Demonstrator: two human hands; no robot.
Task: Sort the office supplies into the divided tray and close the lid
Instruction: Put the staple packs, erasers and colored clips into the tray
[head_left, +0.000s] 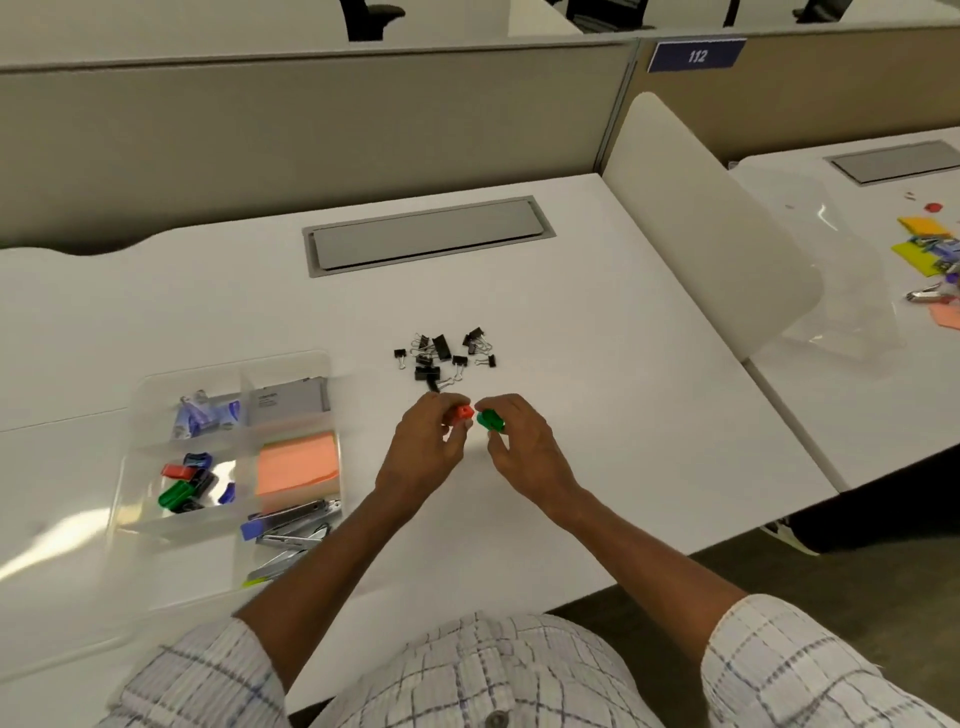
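1. My left hand (423, 452) pinches a small red piece (460, 414) between thumb and fingertips. My right hand (524, 447) pinches a green piece (491, 420) the same way.
2. I hold the two pieces almost touching each other, low over the tabletop (597, 364) and well to the right of the tray (234, 366).
3. I judge this to be the middle of the sorting: two coloured pieces are picked up but not yet in a compartment.
4. The tray's middle-left compartment holds a mix of red, green, blue and black pieces (187, 483) that look like the same kind. These two most likely belong there.
5. The next move calls for carrying both hands leftward, over the tray's near wall. I should let go only above that compartment, not over the orange notes (297, 462) right beside it. The pieces are small and smooth, so I want a low drop to keep them from bouncing out.
6. A pile of black clips (444, 356) lies loose on the tabletop just beyond my hands and is not yet sorted. I cannot tell which compartment is meant for them. The tray stands open, and closing it comes last.
7. A blue plate (696, 55) on the partition reads "112".
8. The grey box (288, 400) in the tray's far right compartment carries a short line of print, too blurred to read. I can make out no brand anywhere else.
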